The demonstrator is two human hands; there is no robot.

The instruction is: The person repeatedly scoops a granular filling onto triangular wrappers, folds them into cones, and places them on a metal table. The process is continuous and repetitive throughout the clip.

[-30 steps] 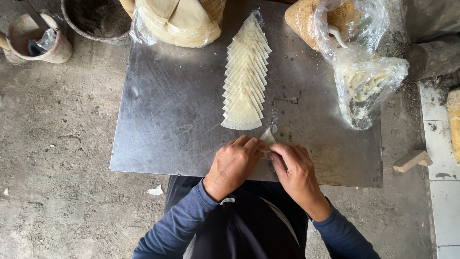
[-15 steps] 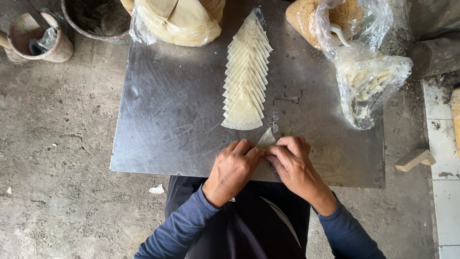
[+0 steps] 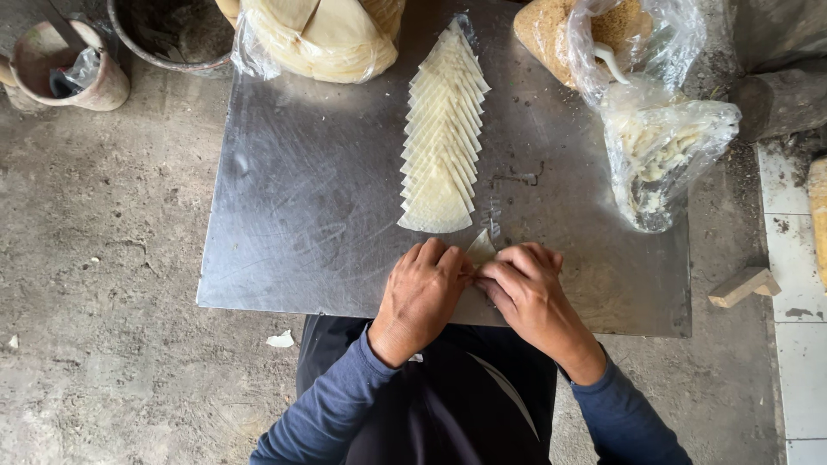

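Two hands are meeting on one small pale triangular pastry sheet (image 3: 481, 247), which is lying just below the near end of the long fanned row of cream wrappers (image 3: 441, 138). Its tip is pointing up toward that row. My left hand (image 3: 422, 293) and right hand (image 3: 525, 288) are pinching it from either side, knuckles up, equally close.
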